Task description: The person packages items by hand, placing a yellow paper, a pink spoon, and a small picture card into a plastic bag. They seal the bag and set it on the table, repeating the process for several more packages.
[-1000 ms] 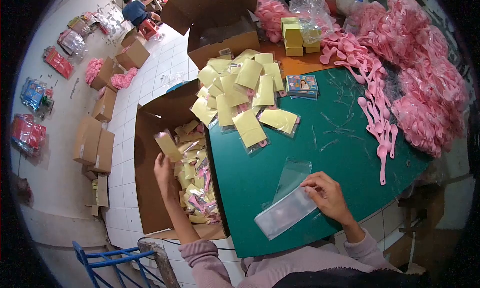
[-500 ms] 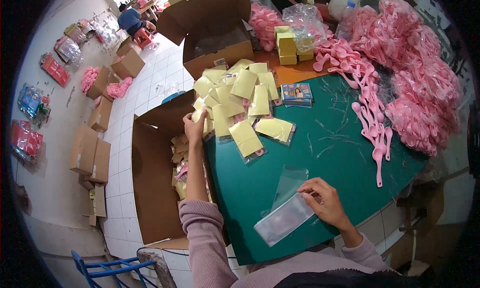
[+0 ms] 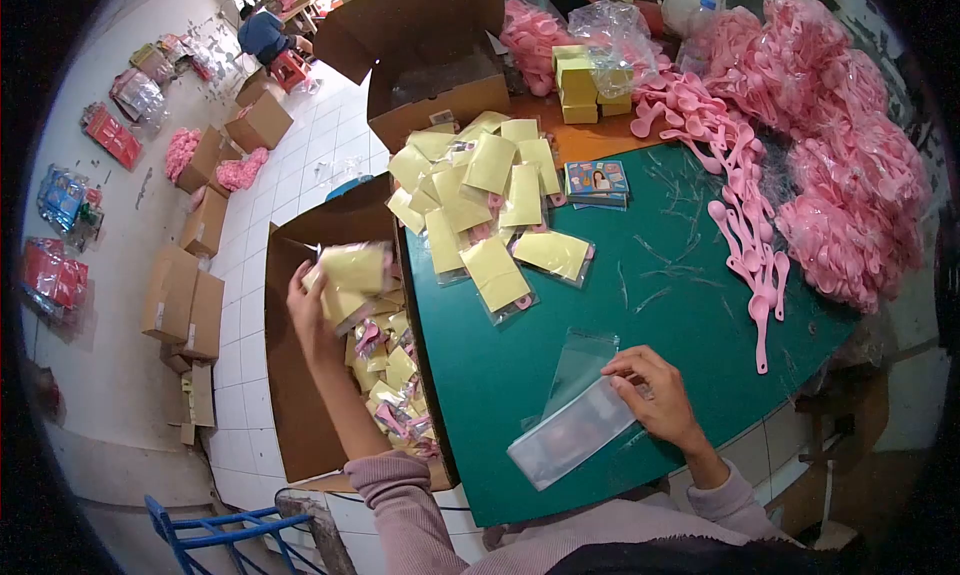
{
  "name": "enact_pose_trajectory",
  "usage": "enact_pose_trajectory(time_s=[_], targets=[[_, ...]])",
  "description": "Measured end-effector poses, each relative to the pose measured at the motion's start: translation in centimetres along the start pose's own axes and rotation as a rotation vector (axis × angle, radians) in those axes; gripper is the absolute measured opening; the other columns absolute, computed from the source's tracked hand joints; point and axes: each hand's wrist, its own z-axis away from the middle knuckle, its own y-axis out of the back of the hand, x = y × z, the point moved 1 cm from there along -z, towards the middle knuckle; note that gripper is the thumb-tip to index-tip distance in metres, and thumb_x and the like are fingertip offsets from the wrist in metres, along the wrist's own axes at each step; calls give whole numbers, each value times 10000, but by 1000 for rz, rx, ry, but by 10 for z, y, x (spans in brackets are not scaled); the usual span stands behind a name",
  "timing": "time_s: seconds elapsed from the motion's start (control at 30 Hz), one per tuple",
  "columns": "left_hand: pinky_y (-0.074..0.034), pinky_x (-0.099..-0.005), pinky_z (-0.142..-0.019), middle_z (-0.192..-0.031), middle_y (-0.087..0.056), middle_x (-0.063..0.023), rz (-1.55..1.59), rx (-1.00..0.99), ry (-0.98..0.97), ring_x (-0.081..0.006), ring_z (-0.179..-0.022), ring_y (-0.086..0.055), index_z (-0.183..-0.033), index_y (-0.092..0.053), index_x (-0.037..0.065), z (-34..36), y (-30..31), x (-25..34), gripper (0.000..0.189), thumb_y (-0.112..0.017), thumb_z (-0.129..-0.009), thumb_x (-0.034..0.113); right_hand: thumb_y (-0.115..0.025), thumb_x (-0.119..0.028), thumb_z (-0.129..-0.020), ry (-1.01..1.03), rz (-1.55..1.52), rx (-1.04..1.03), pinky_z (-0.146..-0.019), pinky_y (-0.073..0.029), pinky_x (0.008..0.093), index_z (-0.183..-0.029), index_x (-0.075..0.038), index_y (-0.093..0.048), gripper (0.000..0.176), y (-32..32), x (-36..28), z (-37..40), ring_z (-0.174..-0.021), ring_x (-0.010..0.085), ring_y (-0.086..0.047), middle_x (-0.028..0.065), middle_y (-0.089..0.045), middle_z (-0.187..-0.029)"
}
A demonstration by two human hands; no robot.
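Over the big open cardboard box (image 3: 318,395) to the left of the table, my left hand (image 3: 314,310) grips some packets with yellow cards (image 3: 352,271), slightly blurred by motion. Similar packets (image 3: 395,375) with pink pieces lie inside that box. My right hand (image 3: 655,393) pinches the upper end of a stack of clear plastic bags (image 3: 570,437) on the green tabletop (image 3: 480,375). One clear bag (image 3: 583,360) sticks out beyond the stack. A heap of yellow-card packets (image 3: 465,190) covers the table's far left corner.
Pink spoons (image 3: 745,245) trail down the table's right side, beside large bagged bundles of spoons (image 3: 840,175). Picture cards (image 3: 597,182) and yellow card stacks (image 3: 577,85) stand farther back. A blue metal frame (image 3: 220,525) is at lower left; a person (image 3: 262,35) sits far off.
My left hand has moved left and down from the heap's edge to above the box, carrying yellow-card packets. My right hand stays at the clear bags.
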Motion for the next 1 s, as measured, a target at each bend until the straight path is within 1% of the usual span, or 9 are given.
enact_pose_trajectory(time_s=[0.1,0.23,0.43,0.57,0.6,0.77,0.83,0.87,1.0], targets=[[-426,-396,-837,-1121,-509,-207,-1178,498,-67,-363,-993,-515,-1191,-424,6,7,5,6,652,-672,-691,343,-554,-67,-788,4,5,29,-651,-475,257,-901,-22,-604,131,3,4,1,-771,168,-568,99,-541,-922],[-415,-355,-841,-1055,-569,-197,-431,-64,-104,-296,-984,-551,-1142,-488,2,-29,-63,-21,528,-580,-785,380,-556,-44,-776,-10,16,51,-656,-467,247,-889,-13,-607,127,3,7,0,-767,157,-564,98,-543,-921],[-404,-357,-856,-1054,-578,-180,-362,-143,-119,-310,-1019,-530,-1090,-558,37,-65,-172,-33,522,-477,-815,473,-561,-53,-778,-28,3,57,-653,-469,248,-881,-6,-608,122,0,3,-1,-767,150,-567,97,-544,-908],[-431,-346,-802,-950,-618,-167,-657,-117,23,-286,-926,-576,-943,-638,40,-80,-181,-30,453,-630,-706,426,-570,-58,-776,-53,-8,78,-653,-469,249,-876,-3,-606,120,6,5,-2,-763,147,-567,95,-544,-899],[-463,-331,-709,-838,-641,-126,-504,-128,67,-246,-784,-609,-889,-644,17,-82,-179,-29,411,-702,-654,348,-562,-62,-783,-33,24,65,-647,-477,258,-897,-12,-604,131,8,6,-3,-763,164,-571,100,-543,-909],[-430,-258,-527,-755,-598,-61,-33,-229,133,-142,-628,-552,-855,-607,-31,-62,-144,-18,223,-678,-735,142,-580,-53,-768,-28,27,78,-615,-447,228,-870,-3,-608,117,8,3,-6,-723,127,-547,84,-543,-890],[-465,-255,-640,-898,-593,-78,440,-203,277,-148,-760,-565,-984,-556,-44,-54,-130,-10,258,-636,-771,76,-582,-47,-763,-1,57,86,-601,-434,221,-866,-4,-608,114,7,3,-7,-703,120,-536,80,-545,-887],[-459,-259,-752,-973,-576,-92,400,-187,270,-164,-878,-549,-1059,-513,-40,-49,-118,-2,310,-617,-780,44,-582,-47,-763,0,56,83,-601,-434,221,-866,-4,-608,114,7,2,-7,-703,120,-536,80,-545,-887],[-449,-291,-847,-1057,-532,-115,552,-200,158,-199,-963,-524,-1134,-433,-42,-54,-63,-4,391,-598,-799,72,-556,-64,-780,4,66,41,-641,-472,268,-899,-16,-597,134,8,1,-7,-761,187,-568,104,-536,-903]])
